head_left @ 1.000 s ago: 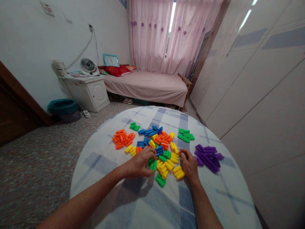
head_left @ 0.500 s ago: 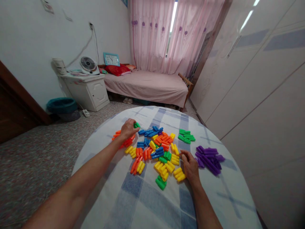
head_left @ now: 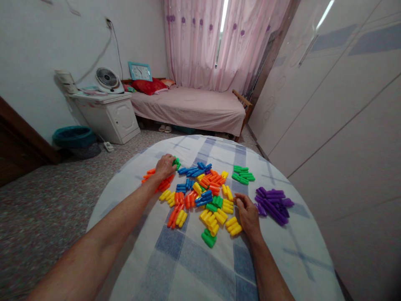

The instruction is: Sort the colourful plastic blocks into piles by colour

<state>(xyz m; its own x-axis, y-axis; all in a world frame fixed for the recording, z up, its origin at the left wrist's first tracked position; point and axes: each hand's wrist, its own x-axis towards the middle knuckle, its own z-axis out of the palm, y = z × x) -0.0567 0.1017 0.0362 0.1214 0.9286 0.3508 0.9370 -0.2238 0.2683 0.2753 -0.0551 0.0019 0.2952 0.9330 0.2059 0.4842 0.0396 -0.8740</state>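
My left hand (head_left: 166, 166) is at the far left of the pile, its fingers closed on a green plastic block (head_left: 177, 161) of joined tubes, partly hidden by them. Below its wrist lie orange blocks (head_left: 164, 184), and blue blocks (head_left: 194, 170) are just right of it. My right hand (head_left: 248, 212) rests on the tablecloth with loosely bent fingers apart, holding nothing visible. It sits between yellow blocks (head_left: 233, 226) on its left and a heap of purple blocks (head_left: 274, 205) on its right. A separate green group (head_left: 243, 175) lies beyond it.
The blocks lie on a round table with a checked cloth (head_left: 200, 267). Beyond it are a bed (head_left: 194, 104), a white cabinet (head_left: 120, 119) with a fan (head_left: 108, 79), and a bin (head_left: 75, 140). A wardrobe (head_left: 338, 117) stands on the right.
The whole view has shifted slightly. My left hand stays by the green block, its fingers now a little further over it. My right hand has barely moved.
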